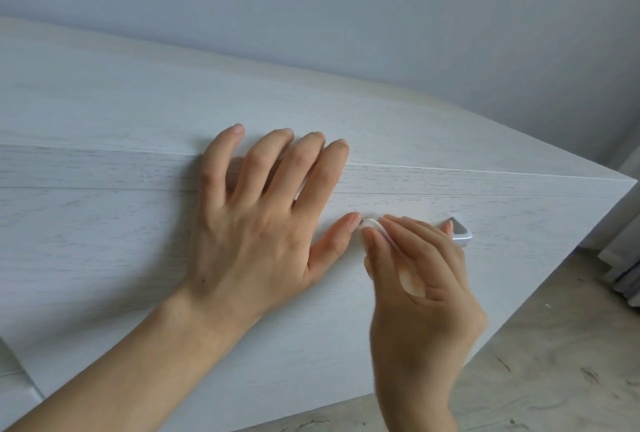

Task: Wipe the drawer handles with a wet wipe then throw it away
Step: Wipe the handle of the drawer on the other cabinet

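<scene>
A white wood-grain chest of drawers point(104, 230) fills the view. My left hand point(263, 223) lies flat with spread fingers over its top front edge and the upper drawer front. My right hand point(422, 279) pinches a small white wet wipe point(371, 224) and presses it onto the drawer's silver handle point(460, 232). Only the handle's right end shows; the rest is hidden under my fingers and the wipe. My left thumb tip nearly touches the wipe.
A pale grey wall point(381, 15) stands behind the chest. Mottled beige floor point(554, 362) shows at the lower right, past the chest's right corner point(633, 183). Pale curtain fabric point(627, 258) hangs at the right edge.
</scene>
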